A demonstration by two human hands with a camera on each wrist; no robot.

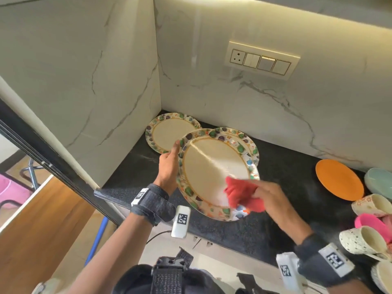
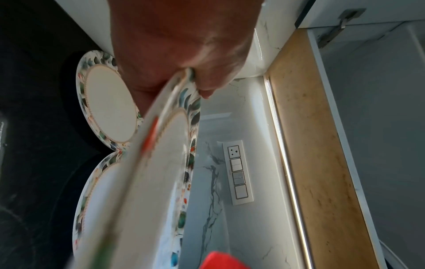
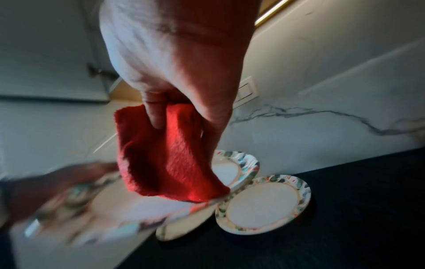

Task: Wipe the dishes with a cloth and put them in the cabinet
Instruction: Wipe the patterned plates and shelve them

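Note:
My left hand (image 1: 169, 164) grips the left rim of a floral-bordered plate (image 1: 210, 168) and holds it tilted above the black counter (image 1: 286, 213). In the left wrist view the thumb pinches that plate (image 2: 161, 163) at its edge. My right hand (image 1: 269, 198) clutches a bunched red cloth (image 1: 241, 194) against the plate's lower right face. The right wrist view shows the red cloth (image 3: 165, 156) hanging from the curled fingers (image 3: 156, 112) onto the blurred plate. Two more floral plates lie flat on the counter behind: one in the corner (image 1: 169, 132), one (image 1: 244, 141) partly hidden by the held plate.
An orange plate (image 1: 339, 179) and a pale green dish (image 1: 379, 181) lie at the right. Patterned cups (image 1: 364, 240) and a pink one (image 1: 371, 223) crowd the right edge. Marble walls enclose the corner, with a switch panel (image 1: 263, 60) on the back wall.

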